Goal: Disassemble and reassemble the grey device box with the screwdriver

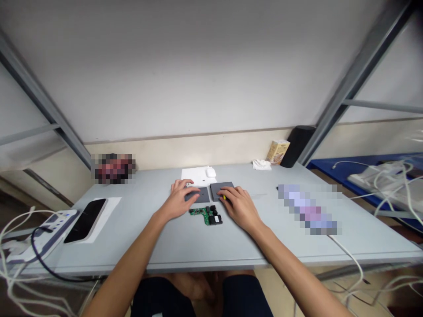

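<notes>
My left hand (180,198) reaches over a flat dark grey panel (204,195), its fingers spread and the thumb lying across the panel's near side. My right hand (240,206) rests against a thicker dark grey case piece (218,188). Its curled fingers close on a slim tool with a yellow end (224,197); a faint thin line, perhaps its shaft, runs out to the right. Between the hands and nearer to me lies a green circuit board (206,214) with black components. Behind the panel is a white paper sheet (194,175) bearing a tiny dark bit.
A white rounded case (210,171) sits on the sheet. Left are a phone (86,220) and a power strip (49,233) with cables. At the back right stand a crumpled tissue (261,164), a yellow box (278,152) and a black cylinder (298,146). A blurred-out item (307,209) lies right.
</notes>
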Demonstrator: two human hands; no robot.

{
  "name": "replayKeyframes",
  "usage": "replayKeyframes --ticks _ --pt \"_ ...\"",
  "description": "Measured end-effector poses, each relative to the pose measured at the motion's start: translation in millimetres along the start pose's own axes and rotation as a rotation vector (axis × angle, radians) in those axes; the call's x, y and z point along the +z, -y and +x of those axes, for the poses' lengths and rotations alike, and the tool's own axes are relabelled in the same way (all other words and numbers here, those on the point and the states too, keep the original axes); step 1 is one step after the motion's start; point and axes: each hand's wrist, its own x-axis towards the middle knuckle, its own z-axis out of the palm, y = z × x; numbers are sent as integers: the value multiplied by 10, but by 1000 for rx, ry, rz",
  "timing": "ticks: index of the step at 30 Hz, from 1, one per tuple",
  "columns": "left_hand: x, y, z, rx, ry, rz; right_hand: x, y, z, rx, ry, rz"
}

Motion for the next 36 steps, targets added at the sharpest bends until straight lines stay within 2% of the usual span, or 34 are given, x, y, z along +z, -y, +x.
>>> replayKeyframes --ticks 7,14,21,36 --pt "-21 160 17 -69 -28 32 18 -8 1 4 -13 11" --pt "-55 161 27 -103 -44 20 9 2 0 6 -27 32" --pt "-30 230 39 -107 -99 1 -2 10 0 25 1 42" --pt "4 248 46 -120 -136 -33 35 -12 2 9 -43 13"
